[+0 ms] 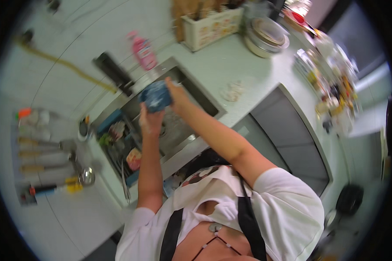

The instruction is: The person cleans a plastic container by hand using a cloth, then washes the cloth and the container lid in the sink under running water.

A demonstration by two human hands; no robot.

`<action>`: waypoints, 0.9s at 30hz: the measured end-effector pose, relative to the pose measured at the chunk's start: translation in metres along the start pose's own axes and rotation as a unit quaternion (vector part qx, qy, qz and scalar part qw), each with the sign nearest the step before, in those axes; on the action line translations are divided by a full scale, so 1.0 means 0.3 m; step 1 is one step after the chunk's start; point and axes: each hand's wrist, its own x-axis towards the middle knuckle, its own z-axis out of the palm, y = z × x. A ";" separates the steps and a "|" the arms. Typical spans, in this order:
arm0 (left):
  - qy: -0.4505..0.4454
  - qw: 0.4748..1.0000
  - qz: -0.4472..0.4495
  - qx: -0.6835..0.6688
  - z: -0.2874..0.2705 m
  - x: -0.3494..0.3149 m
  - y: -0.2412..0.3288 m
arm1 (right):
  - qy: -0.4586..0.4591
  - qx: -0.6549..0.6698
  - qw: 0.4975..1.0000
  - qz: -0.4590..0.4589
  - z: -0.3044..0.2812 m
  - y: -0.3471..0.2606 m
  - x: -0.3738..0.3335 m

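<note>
Over the metal sink (200, 98), both hands grip a blue bowl-like thing (156, 96) streaked with white that looks like suds. Its exact kind is blurred. My left hand (150, 119) holds it from below, fingers closed against its lower edge. On its right side, my right hand (175, 95) is wrapped round the edge. Just left of the held thing, a black faucet (114, 71) leans over the sink's back edge. Within the sink's left part sits a blue-edged basket (110, 120) holding green and pinkish items I cannot make out.
Behind the sink stands a pink bottle (143, 51). A white utensil holder (211, 29) and stacked bowls (265, 37) stand on the counter farther right. A dark glass cooktop (287, 135) lies at the right. Ladles and spatulas (45, 154) hang on the left wall.
</note>
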 end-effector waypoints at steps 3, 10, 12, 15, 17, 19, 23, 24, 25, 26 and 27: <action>-0.024 0.998 0.054 0.014 0.021 0.023 0.028 | -0.072 0.085 0.990 0.089 0.019 -0.039 -0.046; -0.008 0.997 0.070 0.016 0.045 0.022 0.037 | -0.037 0.025 0.997 0.059 0.054 -0.073 -0.074; 0.000 0.998 0.047 -0.039 0.059 0.021 0.026 | -0.027 0.010 0.999 -0.029 0.040 -0.049 -0.063; -0.029 0.998 0.023 -0.050 0.055 0.055 0.024 | -0.033 -0.228 0.954 -0.193 0.065 -0.009 -0.111; 0.023 0.999 -0.001 -0.040 0.135 0.037 0.048 | -0.077 -0.422 0.816 -0.389 0.092 -0.028 -0.179; -0.051 0.998 -0.031 -0.032 0.089 0.075 0.073 | -0.125 -0.471 0.745 -0.456 0.107 -0.011 -0.234; -0.030 0.998 -0.058 -0.008 0.089 0.091 0.063 | -0.178 -0.519 0.629 -0.550 0.091 -0.001 -0.237; -0.023 0.999 -0.048 -0.008 0.083 0.103 0.049 | -0.172 -0.511 0.638 -0.549 0.064 0.020 -0.201; -0.004 0.998 -0.049 -0.049 0.092 0.089 0.042 | -0.165 -0.503 0.647 -0.548 0.056 0.026 -0.174; 0.041 0.998 -0.018 -0.038 0.115 0.084 0.026 | -0.124 -0.513 0.680 -0.510 0.049 0.023 -0.142; 0.086 0.996 0.012 -0.027 0.161 0.074 0.009 | -0.081 -0.520 0.710 -0.469 0.054 0.009 -0.116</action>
